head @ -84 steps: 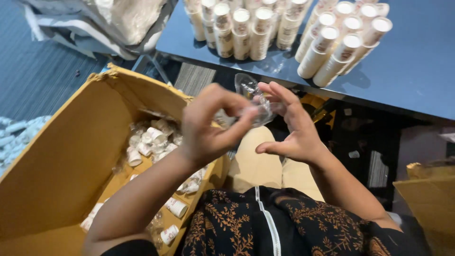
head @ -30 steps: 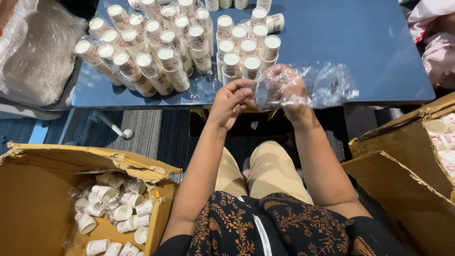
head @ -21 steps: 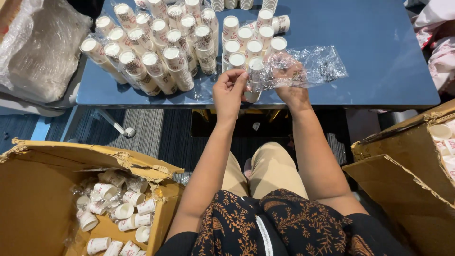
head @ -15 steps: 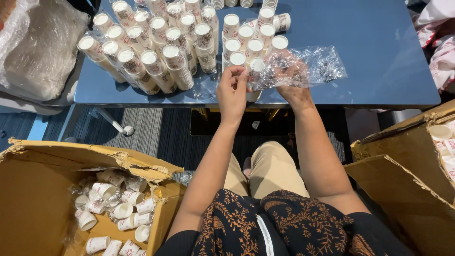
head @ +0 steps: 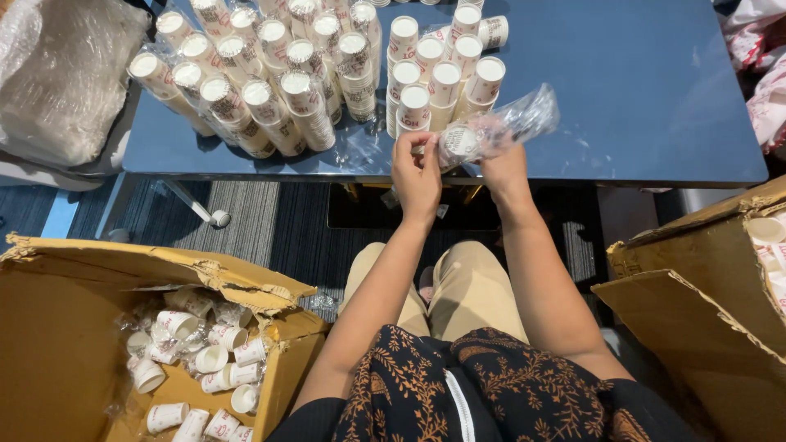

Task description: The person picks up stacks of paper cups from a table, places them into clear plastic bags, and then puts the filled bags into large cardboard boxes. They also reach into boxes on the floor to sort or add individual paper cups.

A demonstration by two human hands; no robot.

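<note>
Both my hands are raised at the near edge of a blue table. My right hand grips a clear plastic bag with a small white paper cup inside it, held tilted above the table edge. My left hand pinches the bag's open end beside that cup. Just beyond my hands stands a cluster of stacked white paper cups, and a larger group of bagged cup stacks stands to the left.
An open cardboard box at the lower left holds several loose paper cups. Another cardboard box stands at the right. A bulging clear plastic sack lies at the upper left. My knees are under the table.
The plastic bag lay spread on the table before; now my right hand has lifted it, bunched around a cup, while my left hand moved in to pinch its end.
</note>
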